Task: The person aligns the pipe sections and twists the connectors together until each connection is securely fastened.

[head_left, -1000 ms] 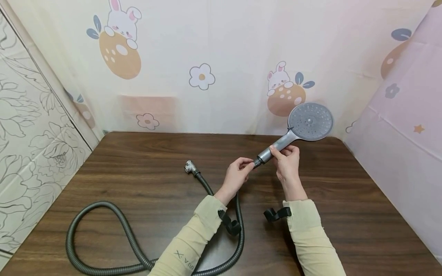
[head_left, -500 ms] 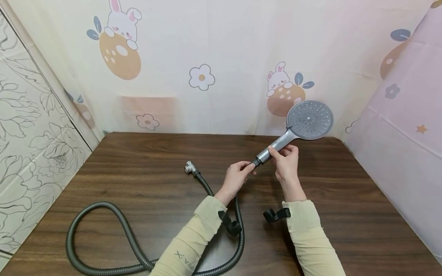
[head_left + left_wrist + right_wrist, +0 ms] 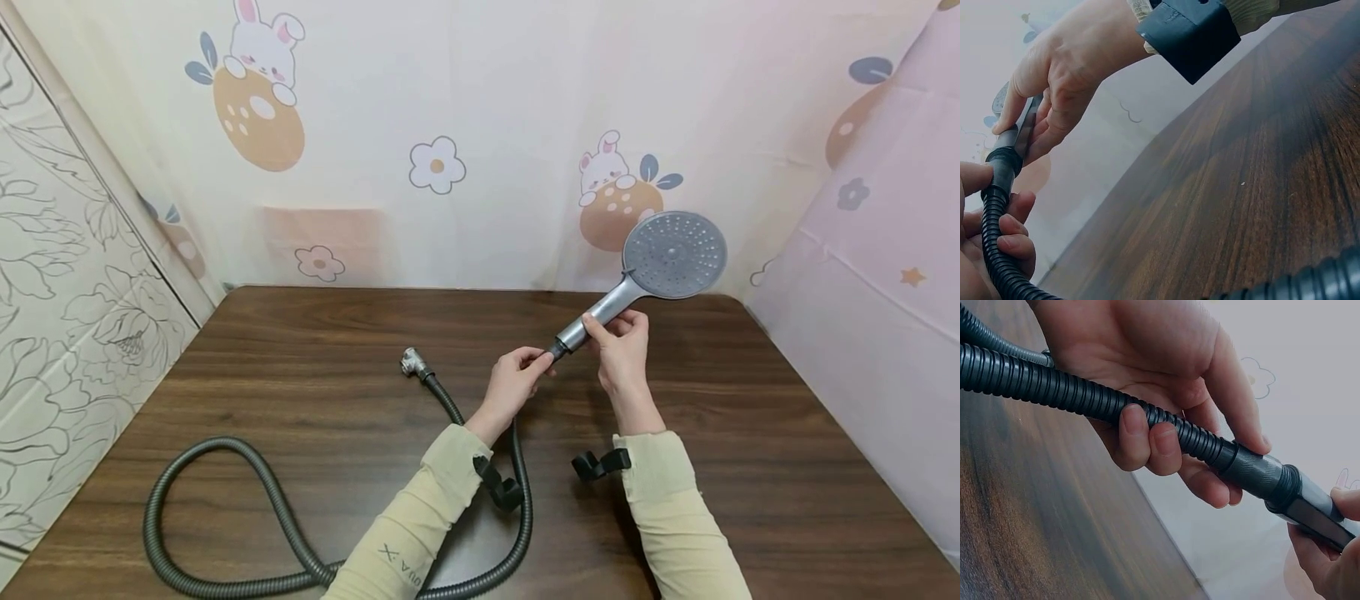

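Note:
In the head view my left hand (image 3: pixel 513 387) pinches the connector at one end of a dark ribbed shower hose (image 3: pixel 1066 390). My right hand (image 3: pixel 625 354) grips the handle of a grey shower head (image 3: pixel 673 254), its round nozzle face turned toward me. Hose connector (image 3: pixel 1257 472) and handle meet in line, with a few threads showing between them in the right wrist view. There, my left thumb lies along the connector while other fingers curl under the hose. In the left wrist view the right thumb and fingers hold the handle (image 3: pixel 1025 125) just above the joint.
The hose's loop (image 3: pixel 213 446) lies on the brown wooden table (image 3: pixel 750 467), left and front. Its other end, a chrome elbow fitting (image 3: pixel 412 363), rests left of my hands. A patterned curtain (image 3: pixel 487 100) hangs behind the table. Black straps circle both wrists.
The shower head has risen slightly. My left fingers have shifted their hold on the connector, the forefinger drawing back, while the right hand keeps its grip. The hose on the table lies nearly as before.

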Motion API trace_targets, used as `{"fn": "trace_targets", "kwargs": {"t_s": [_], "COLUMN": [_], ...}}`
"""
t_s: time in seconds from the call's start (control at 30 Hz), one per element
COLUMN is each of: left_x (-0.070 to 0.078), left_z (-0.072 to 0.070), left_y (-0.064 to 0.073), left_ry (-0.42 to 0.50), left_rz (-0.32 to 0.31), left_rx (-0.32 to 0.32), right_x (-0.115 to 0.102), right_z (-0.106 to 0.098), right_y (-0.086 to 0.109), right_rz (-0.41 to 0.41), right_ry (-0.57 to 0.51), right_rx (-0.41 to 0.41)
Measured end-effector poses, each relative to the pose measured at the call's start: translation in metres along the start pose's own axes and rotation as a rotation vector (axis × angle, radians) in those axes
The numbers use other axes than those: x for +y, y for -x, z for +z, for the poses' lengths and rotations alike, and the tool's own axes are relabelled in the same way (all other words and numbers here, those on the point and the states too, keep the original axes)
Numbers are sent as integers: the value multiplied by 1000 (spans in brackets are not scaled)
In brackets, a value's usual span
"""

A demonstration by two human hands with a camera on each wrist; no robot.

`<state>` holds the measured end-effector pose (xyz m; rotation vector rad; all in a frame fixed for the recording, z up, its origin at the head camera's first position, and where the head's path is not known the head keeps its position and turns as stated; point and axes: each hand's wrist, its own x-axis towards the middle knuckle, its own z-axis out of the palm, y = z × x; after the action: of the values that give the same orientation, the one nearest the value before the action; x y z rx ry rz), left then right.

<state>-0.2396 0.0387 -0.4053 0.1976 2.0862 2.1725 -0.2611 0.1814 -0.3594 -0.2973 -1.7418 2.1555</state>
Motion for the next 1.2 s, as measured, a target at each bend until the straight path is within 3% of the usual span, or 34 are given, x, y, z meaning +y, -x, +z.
{"fn": "trace_targets", "kwargs": {"t_s": [0.63,1.0,1.2], "left_x": [2,3,2], "left_z": [3,0,1], "left_y": [1,2,2], "left_ry": [13,-46,-12], "left_rz": [56,113,63], "left_rx": [33,23,57], "right_x": [-1,-1,0], "right_z": [1,1,1], "right_y": [1,1,1], "right_rz": [3,0,-3], "right_ry": [6,10,4], "right_rx": [-9,-19,-13]}}
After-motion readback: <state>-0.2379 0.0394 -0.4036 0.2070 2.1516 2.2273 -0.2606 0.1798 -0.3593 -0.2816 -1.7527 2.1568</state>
